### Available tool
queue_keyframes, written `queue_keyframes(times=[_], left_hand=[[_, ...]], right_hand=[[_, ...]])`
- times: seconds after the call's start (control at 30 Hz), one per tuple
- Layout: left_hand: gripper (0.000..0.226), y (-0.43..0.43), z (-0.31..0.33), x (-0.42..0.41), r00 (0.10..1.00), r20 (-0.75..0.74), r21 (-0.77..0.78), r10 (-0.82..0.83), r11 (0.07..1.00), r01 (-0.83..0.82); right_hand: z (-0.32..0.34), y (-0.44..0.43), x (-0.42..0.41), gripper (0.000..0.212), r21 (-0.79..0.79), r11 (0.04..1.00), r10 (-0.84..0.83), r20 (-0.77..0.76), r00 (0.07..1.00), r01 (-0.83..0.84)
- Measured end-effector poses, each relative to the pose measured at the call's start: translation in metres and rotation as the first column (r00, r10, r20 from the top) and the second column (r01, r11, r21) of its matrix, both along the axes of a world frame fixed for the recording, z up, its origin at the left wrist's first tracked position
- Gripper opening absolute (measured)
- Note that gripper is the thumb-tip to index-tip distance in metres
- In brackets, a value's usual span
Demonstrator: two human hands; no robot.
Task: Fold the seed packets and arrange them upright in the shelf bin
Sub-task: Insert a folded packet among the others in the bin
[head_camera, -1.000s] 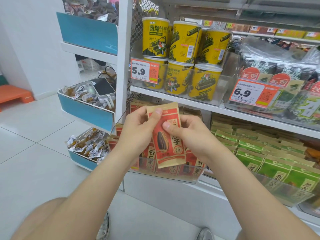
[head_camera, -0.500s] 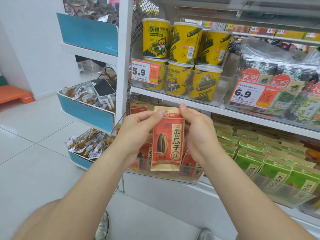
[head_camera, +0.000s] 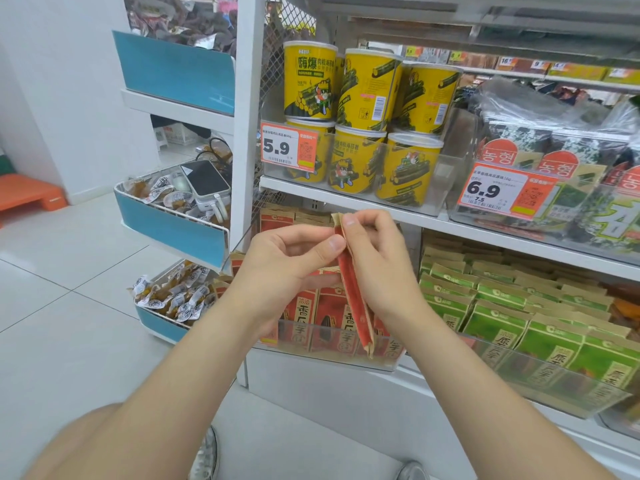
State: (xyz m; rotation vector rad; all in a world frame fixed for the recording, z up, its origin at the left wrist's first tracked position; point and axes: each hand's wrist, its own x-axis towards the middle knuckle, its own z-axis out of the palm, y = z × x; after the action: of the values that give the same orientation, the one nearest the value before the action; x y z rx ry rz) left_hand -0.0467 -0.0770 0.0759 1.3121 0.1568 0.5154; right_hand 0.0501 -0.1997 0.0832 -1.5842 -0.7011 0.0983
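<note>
Seed packet (head_camera: pixel 354 299) turned edge-on between left hand (head_camera: pixel 287 271), right hand (head_camera: pixel 384 275) — shelf bin (head_camera: pixel 311 360) behind.

Seed packet (head_camera: pixel 350 293) before shelf bin (head_camera: pixel 325 361)

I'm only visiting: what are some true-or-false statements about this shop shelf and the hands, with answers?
The left hand and the right hand both pinch the red paper seed packet. True.
The yellow round cans stand below the clear plastic bin. False: they stand above it.
The orange-and-white price tag before the cans reads 5.9. True.
The green paper packets lie left of the bin. False: right of it.
</note>
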Motion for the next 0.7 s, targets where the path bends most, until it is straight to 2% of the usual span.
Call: queue_keyframes(times=[0.1,0.17,0.23,0.3,0.4,0.53,0.6,0.67,0.7], left_hand=[[0.032,0.0003,-0.0003,0.0004,1.0,0.003,-0.021,-0.007,1.0,0.007],[0.033,0.0015,0.0011,-0.0001,1.0,-0.001,-0.064,-0.019,0.998,0.019],[0.031,0.0015,0.0029,-0.0006,0.999,-0.016,-0.109,-0.038,0.993,0.036],[0.029,0.0015,0.004,-0.0005,0.999,-0.027,-0.124,-0.044,0.991,0.041],[0.031,0.0018,0.0055,-0.0008,0.999,-0.027,-0.115,-0.037,0.993,0.034],[0.028,0.0023,0.0054,-0.002,1.0,-0.024,-0.116,-0.011,0.993,0.008],[0.026,0.002,0.0059,-0.0023,1.0,-0.021,-0.107,0.021,0.994,-0.023],[0.017,0.0031,0.0065,-0.002,0.996,-0.001,-0.126,0.085,0.989,-0.084],[0.012,0.0041,0.0074,-0.0018,0.992,0.012,-0.15,0.125,0.981,-0.121]], right_hand=[[-0.002,-0.0021,-0.0037,0.029,-0.068,0.982,0.173,-0.012,0.985,-0.174],[-0.003,-0.0015,-0.003,0.029,-0.058,0.977,0.204,-0.024,0.979,-0.205],[-0.0022,0.0012,-0.0027,0.025,0.054,0.974,0.224,-0.147,0.963,-0.218],[0.0005,0.0014,-0.0038,0.022,0.182,0.951,0.296,-0.303,0.906,-0.25],[0.0044,0.0006,-0.0038,0.023,0.254,0.926,0.361,-0.393,0.846,-0.277],[0.0043,0.0024,-0.0021,0.027,0.254,0.92,0.378,-0.379,0.844,-0.298],[0.0041,0.0019,-0.0018,0.021,0.224,0.917,0.39,-0.34,0.856,-0.329],[0.0043,0.0005,-0.0008,0.008,0.132,0.921,0.388,-0.241,0.889,-0.366],[0.004,-0.0007,0.0004,0.015,0.055,0.919,0.395,-0.178,0.902,-0.391]])
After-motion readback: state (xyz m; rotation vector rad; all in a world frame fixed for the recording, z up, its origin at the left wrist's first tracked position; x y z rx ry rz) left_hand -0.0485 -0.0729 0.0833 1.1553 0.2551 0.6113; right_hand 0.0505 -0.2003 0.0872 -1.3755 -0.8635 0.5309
